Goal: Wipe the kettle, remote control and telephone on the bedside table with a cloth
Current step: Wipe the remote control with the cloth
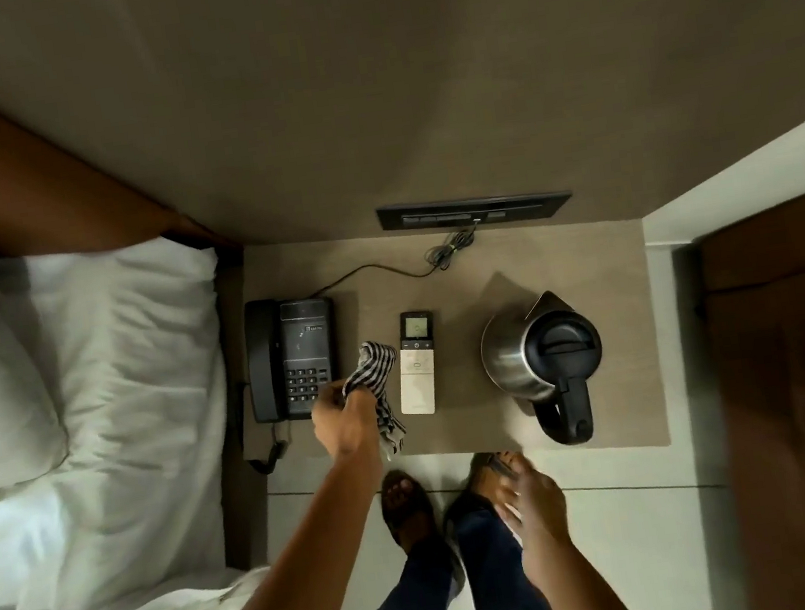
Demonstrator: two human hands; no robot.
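Observation:
On the bedside table [603, 247] a black telephone [289, 358] sits at the left, a white remote control [417, 363] lies in the middle, and a steel kettle [540, 358] with a black lid and handle stands at the right. My left hand [341, 417] grips a black-and-white striped cloth [374, 375], held between the telephone and the remote, just over the telephone's lower right corner. My right hand [531, 497] hangs below the table's front edge with fingers spread and nothing in it.
A bed with white pillow and sheets [85, 397] borders the table on the left. A black switch panel [475, 210] sits on the wall behind, with the telephone cord [449, 250] coiled below it. A wooden panel [799, 380] stands at the right. My feet [406, 504] are on the floor.

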